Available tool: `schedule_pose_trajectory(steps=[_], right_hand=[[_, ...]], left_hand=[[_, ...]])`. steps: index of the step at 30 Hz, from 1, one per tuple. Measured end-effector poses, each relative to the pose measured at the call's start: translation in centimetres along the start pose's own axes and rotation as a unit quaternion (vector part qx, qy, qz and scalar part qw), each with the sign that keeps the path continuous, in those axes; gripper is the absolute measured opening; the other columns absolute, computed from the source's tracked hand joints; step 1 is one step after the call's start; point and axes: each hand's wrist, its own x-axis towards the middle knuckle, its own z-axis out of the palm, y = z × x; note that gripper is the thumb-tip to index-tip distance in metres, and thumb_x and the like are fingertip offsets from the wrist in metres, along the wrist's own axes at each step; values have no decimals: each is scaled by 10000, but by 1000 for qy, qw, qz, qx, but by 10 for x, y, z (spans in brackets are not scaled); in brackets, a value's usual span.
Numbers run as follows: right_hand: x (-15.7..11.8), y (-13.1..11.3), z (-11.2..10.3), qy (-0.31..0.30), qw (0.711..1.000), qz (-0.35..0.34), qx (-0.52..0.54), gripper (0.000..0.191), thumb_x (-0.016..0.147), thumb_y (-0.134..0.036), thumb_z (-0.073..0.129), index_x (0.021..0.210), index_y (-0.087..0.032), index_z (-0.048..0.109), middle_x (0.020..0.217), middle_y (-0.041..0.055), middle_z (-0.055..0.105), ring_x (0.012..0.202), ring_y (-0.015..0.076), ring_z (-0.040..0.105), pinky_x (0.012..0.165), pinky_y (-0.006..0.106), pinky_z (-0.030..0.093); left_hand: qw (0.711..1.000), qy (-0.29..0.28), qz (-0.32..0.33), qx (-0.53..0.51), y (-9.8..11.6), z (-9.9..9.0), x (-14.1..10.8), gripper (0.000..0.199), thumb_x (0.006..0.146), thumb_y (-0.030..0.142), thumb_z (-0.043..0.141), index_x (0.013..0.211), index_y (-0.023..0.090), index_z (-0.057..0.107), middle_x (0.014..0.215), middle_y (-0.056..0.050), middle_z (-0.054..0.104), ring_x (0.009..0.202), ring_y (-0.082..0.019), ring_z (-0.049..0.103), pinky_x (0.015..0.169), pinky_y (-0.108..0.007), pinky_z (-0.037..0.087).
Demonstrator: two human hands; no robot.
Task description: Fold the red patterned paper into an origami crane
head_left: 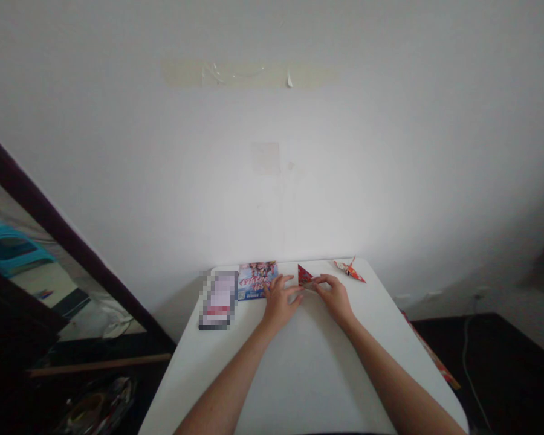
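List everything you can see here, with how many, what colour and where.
Folded paper: one, red patterned, between the hands
Paper crane: one, orange-red and white, table's far right corner
Leaflet: one, mostly blue, table's far edge, left of centre
Pixelated flat item: one, pale with dark edge, table's left side
Table: one, white, against the wall
Wall: pale grey, behind
Stain strip: one, yellowish, high on wall
Frame: one, dark, left
Plastic object: one, blue, far left
Cable: one, pale, right
Lower left clutter: too dark to count
Left hand: one, bare, left of folded paper
Right hand: one, bare, fingers at folded paper's right edge
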Motion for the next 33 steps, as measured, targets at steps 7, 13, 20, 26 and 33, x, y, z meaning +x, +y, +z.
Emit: schedule_pose_trajectory(steps=[7, 13, 20, 26, 33], right_hand=[[-3, -9, 5, -91, 995, -31, 22, 204, 780, -455, 700, 801, -253, 721, 1179, 73, 741, 1231, 289, 604, 1181, 541, 271], [-4, -12, 5, -97, 995, -8, 32, 221, 840, -456, 621, 889, -264, 719, 1111, 61, 766, 1222, 285, 624, 1219, 576, 145], [-4, -10, 5, -86, 996, -11, 35, 258, 789, -451, 672, 940, -245, 705, 1064, 49, 763, 1091, 248, 672, 1154, 488, 320], [-4, -11, 5, -85, 996, -22, 24, 274, 791, -442, 669, 969, -241, 726, 1046, 55, 765, 1061, 252, 669, 1078, 469, 399], [-3, -9, 4, -86, 996, -33, 8, 287, 817, -450, 658, 1008, -257, 750, 1092, 60, 760, 1096, 263, 664, 1071, 469, 420]], left_hand=[[1000, -5, -12, -6, -2, 1, 2, 299, 874, 295, 690, 1148, 403, 743, 1403, -14, 621, 1392, -331, 420, 1169, -739, 156], [1000, -6, -12, -13, -5, 4, 4, 285, 887, 337, 679, 1153, 420, 736, 1384, -5, 637, 1397, -330, 421, 1166, -759, 125], [1000, -3, -14, -26, -6, 4, 5, 295, 835, 427, 737, 1124, 368, 758, 1369, -36, 647, 1377, -321, 434, 1197, -718, 109], [999, -6, -16, -28, -2, 2, 4, 291, 833, 428, 740, 1121, 386, 752, 1356, -27, 657, 1373, -331, 444, 1171, -761, 84], [1000, -6, -19, -24, -3, 3, 3, 285, 833, 416, 740, 1116, 379, 757, 1339, -32, 668, 1368, -323, 455, 1187, -738, 87]])
